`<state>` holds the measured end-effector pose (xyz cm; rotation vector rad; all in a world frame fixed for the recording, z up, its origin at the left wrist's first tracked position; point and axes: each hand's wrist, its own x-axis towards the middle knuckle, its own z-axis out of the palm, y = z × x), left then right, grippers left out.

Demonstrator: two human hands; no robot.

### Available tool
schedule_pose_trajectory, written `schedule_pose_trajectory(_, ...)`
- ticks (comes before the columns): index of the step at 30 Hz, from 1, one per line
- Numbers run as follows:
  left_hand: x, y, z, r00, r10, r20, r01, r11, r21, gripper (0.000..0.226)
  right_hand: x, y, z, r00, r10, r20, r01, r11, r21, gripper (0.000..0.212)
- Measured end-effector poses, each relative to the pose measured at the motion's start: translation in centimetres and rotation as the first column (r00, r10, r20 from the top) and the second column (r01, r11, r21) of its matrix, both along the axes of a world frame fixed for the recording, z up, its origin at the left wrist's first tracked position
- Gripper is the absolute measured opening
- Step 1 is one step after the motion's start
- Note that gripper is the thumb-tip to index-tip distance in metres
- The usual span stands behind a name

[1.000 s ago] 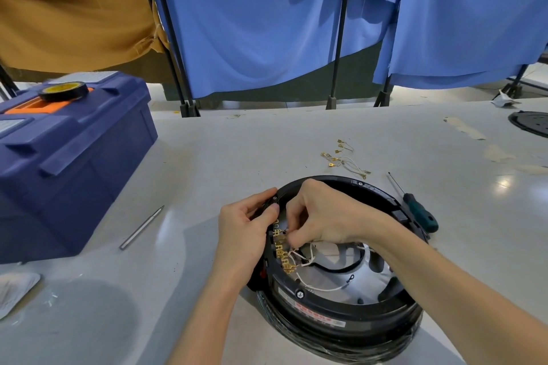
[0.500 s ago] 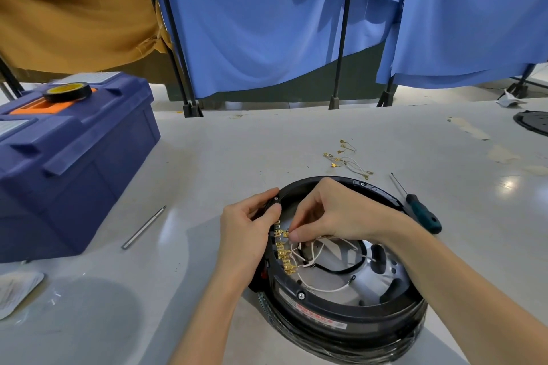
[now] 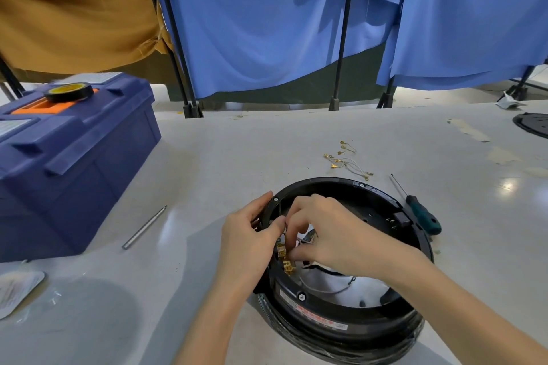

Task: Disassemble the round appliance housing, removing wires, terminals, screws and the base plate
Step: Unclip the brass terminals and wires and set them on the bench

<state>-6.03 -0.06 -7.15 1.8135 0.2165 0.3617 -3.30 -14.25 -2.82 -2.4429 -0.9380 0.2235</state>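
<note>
– Housing [image 3: 341, 323] sits near-centre on table [image 3: 267, 142], left hand [image 3: 249, 237] gripping its left rim. Anything new?
– right hand [image 3: 332, 234] has dropped lower, curled tight, pinching at brass terminals [image 3: 286, 261]. Next one's probably coming off.

L hand [image 3: 249, 234] curled in grip, R hand [image 3: 329, 231] fingertips pinching, both forearms stretched fwd.

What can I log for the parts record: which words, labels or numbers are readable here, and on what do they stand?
No text reads clearly enough to quote.
Sticker on the near rim of the housing: red and dark print, too blurred.
White labels on the lid of the toolbox: too blurred.
Packet at far left: faint print, too small.
</note>
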Motion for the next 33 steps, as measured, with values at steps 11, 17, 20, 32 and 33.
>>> schedule_pose_trajectory(11,0.0,0.1,-0.7,0.999,0.031,0.042,-0.035,0.996,0.082,0.038,-0.6,1.9,-1.5,0.983,-0.061,0.175,0.077,0.993,-0.084,0.035)
schedule_pose_trajectory(17,-0.1,0.2,-0.8,0.999,0.02,0.029,-0.022,0.997,0.076,0.037,-1.0,2.0,-1.5,0.979,-0.086,0.186,0.101,0.992,-0.076,0.039)
schedule_pose_trajectory(20,-0.1,0.3,-0.8,0.999,0.023,0.021,-0.025,0.998,0.065,0.037,-0.4,0.4,-1.3,0.966,-0.2,0.163,0.204,0.979,-0.012,0.04)
schedule_pose_trajectory(32,-0.1,0.2,-0.6,1.0,0.024,0.02,-0.025,0.999,0.037,0.032,0.4,-1.7,0.2,0.947,-0.308,-0.088,0.315,0.851,0.42,0.009)
schedule_pose_trajectory(33,0.1,0.3,-0.5,1.0,0.022,0.015,-0.023,0.999,0.039,0.03,0.6,-1.9,0.5,0.943,-0.317,-0.104,0.329,0.83,0.45,0.009)
